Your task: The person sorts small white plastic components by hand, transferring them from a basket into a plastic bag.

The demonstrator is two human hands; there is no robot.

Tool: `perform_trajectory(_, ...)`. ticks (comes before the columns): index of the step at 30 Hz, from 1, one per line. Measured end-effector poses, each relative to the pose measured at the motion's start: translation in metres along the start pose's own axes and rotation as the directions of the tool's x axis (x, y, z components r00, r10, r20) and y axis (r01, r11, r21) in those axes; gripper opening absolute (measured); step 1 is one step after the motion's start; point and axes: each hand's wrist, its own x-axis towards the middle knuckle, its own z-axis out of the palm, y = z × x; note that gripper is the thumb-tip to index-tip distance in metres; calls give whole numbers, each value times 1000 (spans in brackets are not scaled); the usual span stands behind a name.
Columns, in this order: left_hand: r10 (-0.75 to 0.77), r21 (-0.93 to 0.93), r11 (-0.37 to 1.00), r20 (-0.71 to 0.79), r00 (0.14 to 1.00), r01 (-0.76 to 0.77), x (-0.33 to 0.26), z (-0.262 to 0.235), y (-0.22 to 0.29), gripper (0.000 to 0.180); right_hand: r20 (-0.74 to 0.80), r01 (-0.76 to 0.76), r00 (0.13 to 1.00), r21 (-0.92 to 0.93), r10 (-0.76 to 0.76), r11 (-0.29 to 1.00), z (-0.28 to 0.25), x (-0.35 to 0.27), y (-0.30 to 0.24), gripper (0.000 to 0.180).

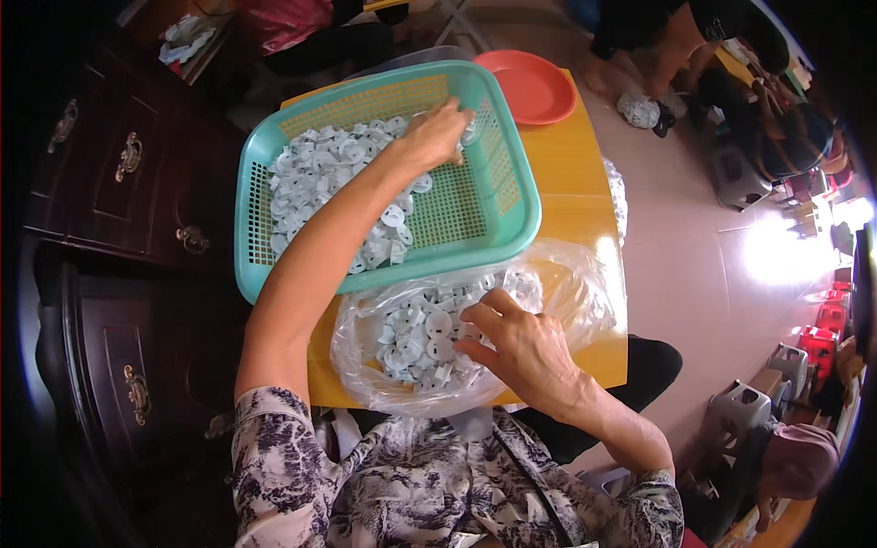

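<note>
A green plastic basket [525,228] with mesh walls holds a heap of small white plastic parts [315,173], many with round discs. My left hand [437,137] reaches into its far right side, fingers curled down around a small white part that shows at the fingertips. Nearer to me lies a clear plastic bag [585,297], its mouth spread, with more white parts [420,338] inside. My right hand [528,352] hovers at the right of these parts, thumb and index finger apart, nothing visible between them. Its other fingers are partly hidden.
Basket and bag rest on a yellow table [575,173]. A red round tray [525,87] sits at the far right corner. Dark wooden drawers [119,173] stand close on the left. Other people sit beyond the table; stools [735,411] line the right side.
</note>
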Motion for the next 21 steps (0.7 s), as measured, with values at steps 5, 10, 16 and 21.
perform_trajectory(5,39,-70,997,-18,999,-40,10,8,-18,68,-50,54,997,39,-52,998,-14,-4,4,27)
perform_trajectory(10,112,-152,983,34,993,-105,14,-4,-24,62,-69,105,993,69,-101,992,-24,-7,9,23)
perform_trajectory(16,85,-209,976,108,990,-61,10,-5,-27,60,-78,113,991,58,-108,992,-37,-3,6,19)
perform_trajectory(21,63,-216,976,176,982,-24,1,-14,-12,60,-67,89,994,17,-87,996,-49,2,4,17)
